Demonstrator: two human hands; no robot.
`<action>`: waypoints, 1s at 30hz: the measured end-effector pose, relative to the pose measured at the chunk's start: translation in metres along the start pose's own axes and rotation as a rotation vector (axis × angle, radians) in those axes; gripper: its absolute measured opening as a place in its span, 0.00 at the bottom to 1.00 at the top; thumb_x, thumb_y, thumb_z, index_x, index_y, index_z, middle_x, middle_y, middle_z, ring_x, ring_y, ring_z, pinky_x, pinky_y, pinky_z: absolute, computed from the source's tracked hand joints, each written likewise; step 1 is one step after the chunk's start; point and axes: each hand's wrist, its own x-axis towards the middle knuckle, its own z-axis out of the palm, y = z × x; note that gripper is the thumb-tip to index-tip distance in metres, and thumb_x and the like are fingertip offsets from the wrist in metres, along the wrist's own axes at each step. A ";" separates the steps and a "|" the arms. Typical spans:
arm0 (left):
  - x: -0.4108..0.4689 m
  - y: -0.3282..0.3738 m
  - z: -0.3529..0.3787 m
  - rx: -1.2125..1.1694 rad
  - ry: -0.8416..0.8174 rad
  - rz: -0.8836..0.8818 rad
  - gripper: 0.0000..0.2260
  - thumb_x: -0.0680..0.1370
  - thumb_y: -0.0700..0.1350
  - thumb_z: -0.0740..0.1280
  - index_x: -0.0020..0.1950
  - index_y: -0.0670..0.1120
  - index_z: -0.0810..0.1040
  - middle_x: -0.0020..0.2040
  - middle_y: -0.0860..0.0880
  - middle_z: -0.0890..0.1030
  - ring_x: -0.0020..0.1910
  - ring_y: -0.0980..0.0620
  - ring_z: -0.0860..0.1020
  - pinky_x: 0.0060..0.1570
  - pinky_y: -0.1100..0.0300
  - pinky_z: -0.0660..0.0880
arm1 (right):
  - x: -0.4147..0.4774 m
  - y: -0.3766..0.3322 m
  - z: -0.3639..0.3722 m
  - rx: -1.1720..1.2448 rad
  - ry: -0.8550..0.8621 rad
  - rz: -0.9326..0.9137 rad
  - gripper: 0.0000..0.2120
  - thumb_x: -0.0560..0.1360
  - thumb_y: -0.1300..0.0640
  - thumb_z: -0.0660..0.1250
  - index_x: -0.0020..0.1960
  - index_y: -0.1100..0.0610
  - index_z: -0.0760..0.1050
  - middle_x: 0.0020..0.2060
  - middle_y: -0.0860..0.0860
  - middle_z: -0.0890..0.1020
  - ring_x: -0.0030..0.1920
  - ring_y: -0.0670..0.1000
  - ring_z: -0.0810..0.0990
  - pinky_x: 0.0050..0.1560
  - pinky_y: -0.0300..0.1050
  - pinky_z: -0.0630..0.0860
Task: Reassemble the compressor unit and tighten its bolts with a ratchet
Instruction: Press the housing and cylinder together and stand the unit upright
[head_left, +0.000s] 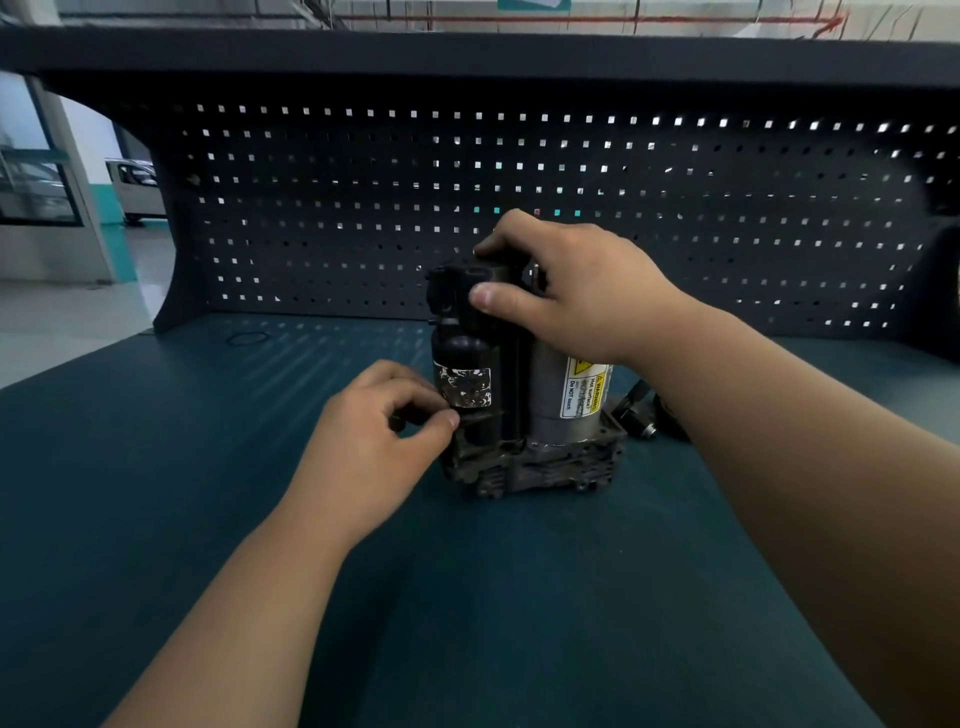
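Observation:
The compressor unit (524, 395) stands upright in the middle of the workbench: a black cylinder with a worn label on the left, a grey motor can with a yellow warning sticker on the right, and a rusty cast base below. My right hand (566, 291) grips the black top housing of the unit from above, thumb on its front. My left hand (379, 441) is at the lower left of the unit, its thumb and fingers pinching a small dark part against the base flange. What that part is I cannot tell. No ratchet is in view.
The unit stands on a teal mat (260, 467) that covers the bench. A dark pegboard (467, 208) closes off the back. A black O-ring (248, 339) lies at the far left of the mat. Loose black parts (641, 415) lie just right of the unit, behind my right forearm.

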 end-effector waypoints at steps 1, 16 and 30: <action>0.000 0.000 0.001 0.002 0.020 -0.024 0.04 0.71 0.49 0.74 0.37 0.54 0.80 0.45 0.61 0.77 0.44 0.62 0.77 0.41 0.75 0.69 | 0.000 0.000 0.000 0.000 0.005 0.001 0.19 0.76 0.38 0.62 0.61 0.48 0.72 0.53 0.42 0.81 0.49 0.48 0.77 0.44 0.46 0.70; 0.003 0.001 -0.003 0.013 -0.063 -0.104 0.04 0.73 0.49 0.72 0.39 0.55 0.80 0.42 0.60 0.77 0.42 0.63 0.76 0.39 0.76 0.68 | -0.001 0.000 0.002 0.008 0.023 0.020 0.19 0.75 0.37 0.63 0.60 0.47 0.73 0.52 0.42 0.81 0.48 0.46 0.77 0.43 0.44 0.69; 0.001 0.001 0.000 -0.017 0.075 -0.215 0.12 0.65 0.58 0.75 0.35 0.52 0.78 0.37 0.55 0.77 0.32 0.60 0.74 0.33 0.66 0.67 | -0.001 0.000 0.003 0.022 0.048 0.032 0.18 0.74 0.36 0.63 0.58 0.46 0.73 0.50 0.41 0.81 0.46 0.45 0.77 0.42 0.44 0.70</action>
